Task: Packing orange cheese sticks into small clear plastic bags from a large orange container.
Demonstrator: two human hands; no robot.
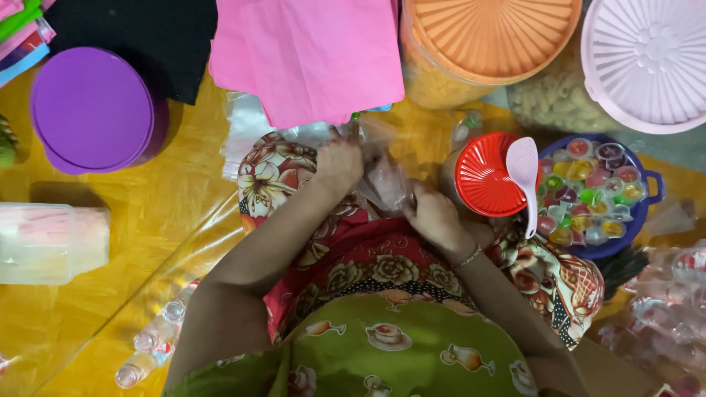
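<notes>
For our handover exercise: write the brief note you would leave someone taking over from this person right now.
Left hand and right hand both grip a small clear plastic bag over the lap.
Red lid with a white scoop sits to the right, beside a blue bowl of coloured jelly cups.
Done: bag in hand. Its contents cannot be made out.
Left: judging by the setup, probably filling it.

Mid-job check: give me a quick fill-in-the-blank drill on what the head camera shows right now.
1. Both hands, left hand and right hand, grip a clear plastic ____.
2. The white scoop rests on a lid coloured ____.
3. The blue bowl holds small jelly ____.
4. The round container at upper left is coloured ____.

Missing words: bag; red; cups; purple
</notes>
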